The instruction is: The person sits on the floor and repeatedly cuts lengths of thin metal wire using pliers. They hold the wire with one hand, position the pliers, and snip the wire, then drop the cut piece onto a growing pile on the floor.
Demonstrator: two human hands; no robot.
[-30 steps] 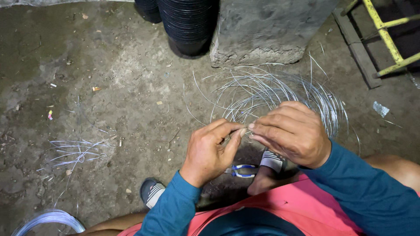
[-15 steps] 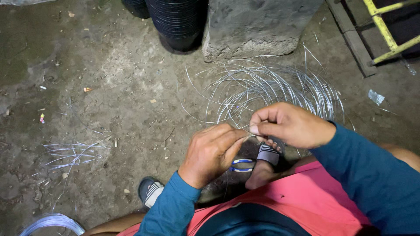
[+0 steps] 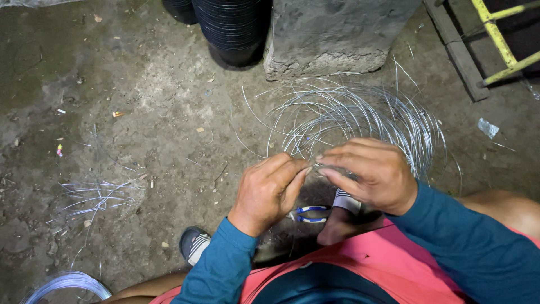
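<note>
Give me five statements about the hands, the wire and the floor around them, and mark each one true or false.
1. Left hand and right hand meet fingertip to fingertip. True.
2. The loose wire coil lies on a wooden bench. False: on the dirt floor.
3. Blue-handled pliers lie below the hands. True.
4. The stacked pots are white. False: black.
5. Both sleeves are red. False: the sleeves are teal.

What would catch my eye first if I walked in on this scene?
Probably the two hands meeting at the centre, the left hand and right hand pinching a thin wire between their fingertips. Behind them a loose coil of silvery wire sprawls on the dirt floor, before a concrete block and stacked black pots.
</note>
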